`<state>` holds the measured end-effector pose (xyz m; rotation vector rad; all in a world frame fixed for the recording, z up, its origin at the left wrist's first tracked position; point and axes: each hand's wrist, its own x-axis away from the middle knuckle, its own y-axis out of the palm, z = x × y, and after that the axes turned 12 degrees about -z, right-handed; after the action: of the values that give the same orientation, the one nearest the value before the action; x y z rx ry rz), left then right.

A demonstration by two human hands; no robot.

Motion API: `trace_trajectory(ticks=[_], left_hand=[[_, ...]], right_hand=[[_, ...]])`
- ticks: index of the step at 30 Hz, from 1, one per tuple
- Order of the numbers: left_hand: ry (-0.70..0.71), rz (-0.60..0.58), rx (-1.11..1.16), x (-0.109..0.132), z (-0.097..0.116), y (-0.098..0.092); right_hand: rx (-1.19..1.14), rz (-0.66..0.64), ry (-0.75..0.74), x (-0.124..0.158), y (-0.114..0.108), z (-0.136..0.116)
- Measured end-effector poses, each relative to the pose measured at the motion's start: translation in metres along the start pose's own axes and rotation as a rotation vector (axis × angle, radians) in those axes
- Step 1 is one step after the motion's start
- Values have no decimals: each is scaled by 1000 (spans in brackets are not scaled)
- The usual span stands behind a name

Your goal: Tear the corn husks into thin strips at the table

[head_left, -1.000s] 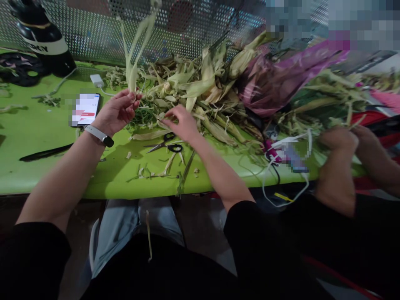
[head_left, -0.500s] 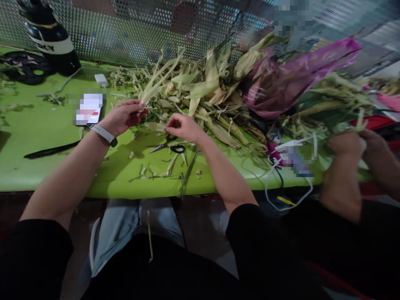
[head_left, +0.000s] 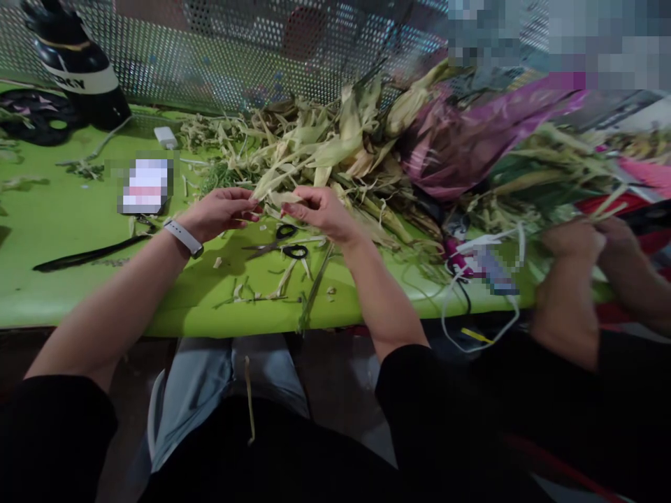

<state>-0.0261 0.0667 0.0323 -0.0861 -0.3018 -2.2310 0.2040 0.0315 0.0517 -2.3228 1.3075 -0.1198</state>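
Note:
Pale corn husk strips (head_left: 272,183) are pinched between the fingertips of my left hand (head_left: 228,207), which wears a white watch band. Close by on the right, my right hand (head_left: 321,209) is closed on a piece of corn husk (head_left: 287,199). The two hands almost meet in front of a large heap of corn husks (head_left: 340,140). Just below them, scissors (head_left: 283,244) with black handles lie on the green table (head_left: 210,307). Cut bits and thin strips of husk (head_left: 286,279) are scattered around the scissors.
A phone (head_left: 145,185), a white charger (head_left: 166,137), a black strap (head_left: 89,253) and a black bottle (head_left: 87,77) are on the left. A purple plastic bag (head_left: 445,147) stands behind a white cable (head_left: 445,321). At the right, a co-worker's hands (head_left: 576,241) hold husk. A perforated panel (head_left: 210,56) closes the back.
My left hand has moved right and down with its husk strips, which now lean toward the right. My right hand has turned and lifted a husk piece, meeting the left.

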Motion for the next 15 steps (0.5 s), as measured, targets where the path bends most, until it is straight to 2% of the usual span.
trace_trajectory(ticks=[7, 12, 15], left_hand=[[-31, -49, -126, 1, -2, 10], [-28, -79, -170, 0, -5, 12], [-43, -97, -175, 0, -6, 15]], right_hand=[[-122, -90, -58, 1, 8, -8], [-131, -182, 8, -4, 9, 1], [-144, -153, 63, -6, 10, 8]])
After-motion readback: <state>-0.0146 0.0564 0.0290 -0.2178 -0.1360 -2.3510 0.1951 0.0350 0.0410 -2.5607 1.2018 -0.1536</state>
